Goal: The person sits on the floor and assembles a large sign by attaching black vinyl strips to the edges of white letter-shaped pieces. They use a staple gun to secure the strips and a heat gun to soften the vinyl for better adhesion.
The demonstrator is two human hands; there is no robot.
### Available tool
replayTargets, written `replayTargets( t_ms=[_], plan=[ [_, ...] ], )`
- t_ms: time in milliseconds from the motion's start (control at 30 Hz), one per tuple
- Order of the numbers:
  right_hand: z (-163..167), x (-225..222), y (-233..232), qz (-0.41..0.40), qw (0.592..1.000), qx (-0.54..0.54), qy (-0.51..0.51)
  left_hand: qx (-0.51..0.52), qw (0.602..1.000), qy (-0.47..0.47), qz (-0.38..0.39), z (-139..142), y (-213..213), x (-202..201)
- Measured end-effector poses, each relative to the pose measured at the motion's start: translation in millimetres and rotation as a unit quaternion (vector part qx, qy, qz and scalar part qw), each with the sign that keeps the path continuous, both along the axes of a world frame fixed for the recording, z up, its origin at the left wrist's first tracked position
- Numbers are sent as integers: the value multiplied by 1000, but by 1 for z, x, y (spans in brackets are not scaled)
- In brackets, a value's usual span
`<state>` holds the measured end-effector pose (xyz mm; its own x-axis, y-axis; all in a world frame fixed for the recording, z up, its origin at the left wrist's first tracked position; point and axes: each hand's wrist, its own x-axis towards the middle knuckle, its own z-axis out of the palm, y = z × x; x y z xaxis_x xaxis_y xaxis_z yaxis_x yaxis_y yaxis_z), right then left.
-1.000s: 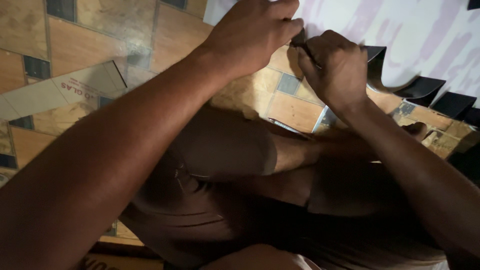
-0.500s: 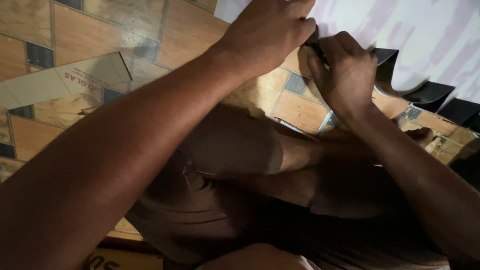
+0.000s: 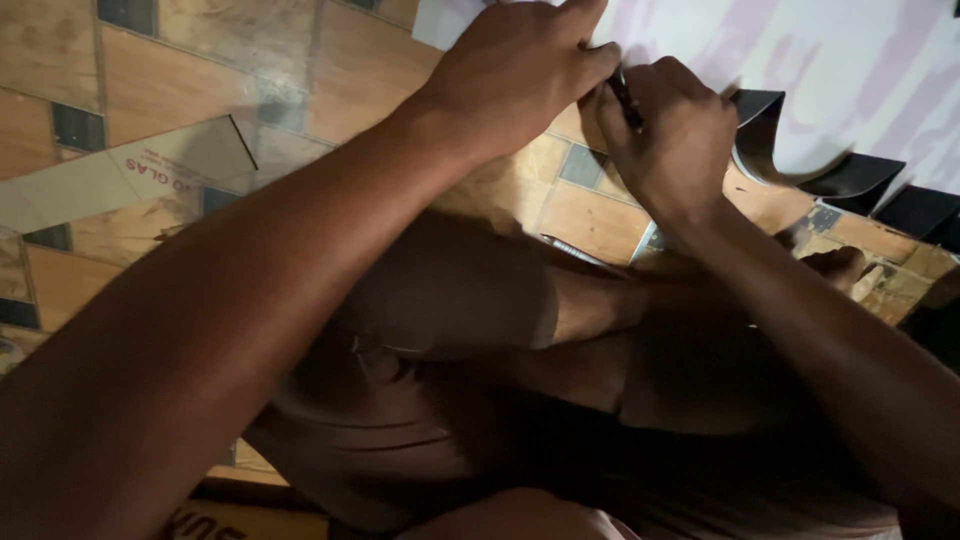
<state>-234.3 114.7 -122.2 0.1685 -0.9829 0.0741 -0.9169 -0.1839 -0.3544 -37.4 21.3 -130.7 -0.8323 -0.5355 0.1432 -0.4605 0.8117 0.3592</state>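
Head view looks down on a tiled floor (image 3: 180, 90), where a large pale sheet (image 3: 800, 70) lies at the top right with dark curled offcuts (image 3: 850, 175) along its edge. The left hand (image 3: 520, 75) presses flat-fisted on the sheet's edge. The right hand (image 3: 665, 135) is clamped on a thin dark tool (image 3: 625, 100). Judging by the offcuts, some trimming looks done; most of the sheet remains whole.
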Motion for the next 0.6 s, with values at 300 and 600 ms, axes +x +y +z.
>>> replayTargets(
  t_ms=[300, 600],
  plan=[
    [-6, -1, -2, -17, 998, 62, 18, 72, 997, 2, 10, 1, 4, -2],
    [-8, 1, -2, -15, 1000, 20, -13, 169, 985, -29, 32, 11, 3, -3]
  ],
)
